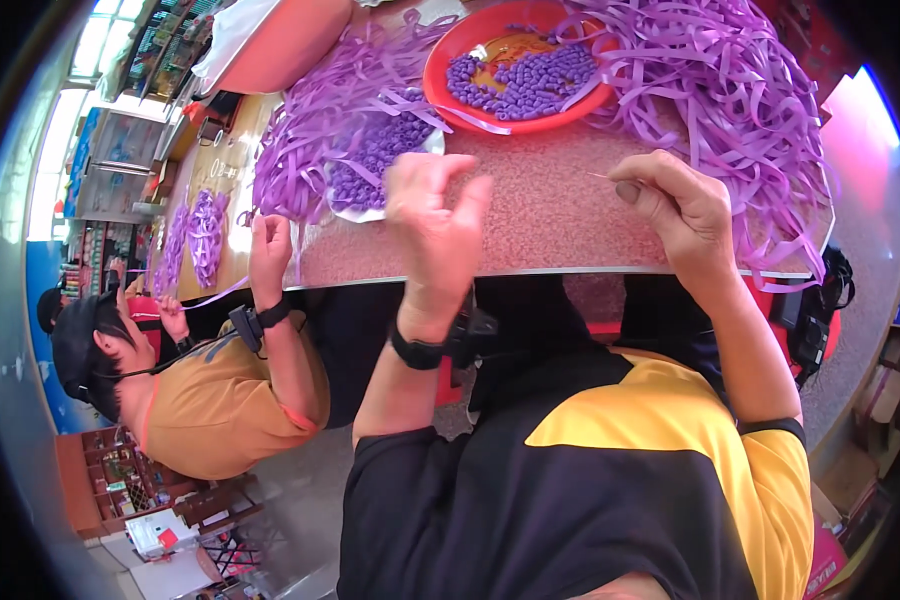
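Observation:
My left hand [436, 225] is raised over the near part of the table, beside a white dish [370, 214] of purple beads [382, 150]. Its thumb stands apart from the fingers, and nothing shows between them. To the right, my right hand [678, 208] pinches a thin, needle-like piece [598, 176] between thumb and forefinger, pointing left. Farther back, a red-orange bowl [530, 127] holds more purple beads [530, 88]. Purple ribbons [710, 95] lie heaped at the right, and another heap of purple ribbons [305, 130] spreads left of the dish.
At the left a co-worker in a brown shirt [225, 415] holds a purple ribbon strand; another person sits beyond. A large red basin [280, 45] with white lining stands at the back left. The table's front edge [570, 270] runs just before my body; ribbon ends hang over it at right.

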Demonstrator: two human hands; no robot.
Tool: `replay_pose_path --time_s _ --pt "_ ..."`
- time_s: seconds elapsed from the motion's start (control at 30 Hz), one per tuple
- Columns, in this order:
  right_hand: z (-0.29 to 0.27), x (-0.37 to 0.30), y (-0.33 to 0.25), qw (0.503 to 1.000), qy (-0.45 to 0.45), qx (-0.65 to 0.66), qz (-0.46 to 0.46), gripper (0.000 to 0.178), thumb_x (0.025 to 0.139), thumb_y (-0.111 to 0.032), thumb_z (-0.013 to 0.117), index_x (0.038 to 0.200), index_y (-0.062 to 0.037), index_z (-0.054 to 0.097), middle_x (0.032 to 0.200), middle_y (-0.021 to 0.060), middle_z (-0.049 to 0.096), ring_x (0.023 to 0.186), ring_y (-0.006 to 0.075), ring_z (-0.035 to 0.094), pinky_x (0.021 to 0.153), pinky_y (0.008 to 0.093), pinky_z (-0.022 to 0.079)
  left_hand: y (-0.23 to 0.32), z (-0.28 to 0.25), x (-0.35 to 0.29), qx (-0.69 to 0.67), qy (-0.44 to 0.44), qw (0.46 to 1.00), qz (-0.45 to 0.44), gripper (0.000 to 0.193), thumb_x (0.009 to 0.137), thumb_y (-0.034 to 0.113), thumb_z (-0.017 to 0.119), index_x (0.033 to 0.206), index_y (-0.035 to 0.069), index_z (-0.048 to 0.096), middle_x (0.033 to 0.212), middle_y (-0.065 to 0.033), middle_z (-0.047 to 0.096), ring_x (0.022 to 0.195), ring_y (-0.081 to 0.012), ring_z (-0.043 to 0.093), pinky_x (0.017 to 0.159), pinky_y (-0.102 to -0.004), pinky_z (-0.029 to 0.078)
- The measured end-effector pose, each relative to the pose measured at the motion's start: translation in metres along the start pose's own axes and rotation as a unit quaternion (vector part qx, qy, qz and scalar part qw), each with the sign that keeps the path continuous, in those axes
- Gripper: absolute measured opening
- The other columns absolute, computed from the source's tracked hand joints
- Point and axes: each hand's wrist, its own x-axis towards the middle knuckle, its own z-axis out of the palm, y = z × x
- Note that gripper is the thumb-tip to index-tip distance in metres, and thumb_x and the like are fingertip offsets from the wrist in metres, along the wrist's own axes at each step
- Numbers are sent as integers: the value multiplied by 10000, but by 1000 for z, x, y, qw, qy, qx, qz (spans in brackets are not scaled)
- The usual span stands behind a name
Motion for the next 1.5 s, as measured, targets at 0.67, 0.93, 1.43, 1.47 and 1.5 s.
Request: replay_pose_path --time_s 0.67,0.93,1.43,1.47,1.5 --pt "6 3 1 999 -32 -24 -23 105 846 48 658 944 13 670 764 57 631 679 107 582 620 235 441 -21 -32 8 213 -104 972 1 304 709 174 823 942 28 694 911 -116 606 895 -320 576 755 -432 475" --pt "4 0 0 999 -33 -9 -22 104 839 53 657 934 13 669 772 67 639 677 137 592 622 256 448 -29 -30 7 184 -120 974 -63 322 685 156 833 933 26 673 874 -94 608 874 -286 587 739 -414 470" --pt "14 1 -10 997 -50 -9 -54 264 814 123 589 1021 -6 688 776 102 621 740 195 639 686 285 508 25 -17 -17 -187 -84 976 -75 126 779 -34 775 867 -11 687 728 -6 580 647 -72 535 599 -221 425" --pt "14 0 -12 996 -49 -12 -70 318 780 131 588 1034 -25 699 761 103 611 722 214 637 668 299 508 29 -12 -19 -215 -88 970 -74 132 777 -21 788 861 -7 688 733 -7 588 641 -68 534 587 -217 420" --pt "15 0 -13 996 -47 -16 -67 318 780 131 588 1034 -25 699 761 103 611 722 214 637 668 299 508 32 -9 -20 -219 -90 969 -74 132 777 -21 788 861 -7 688 733 -7 588 641 -68 534 587 -217 420"
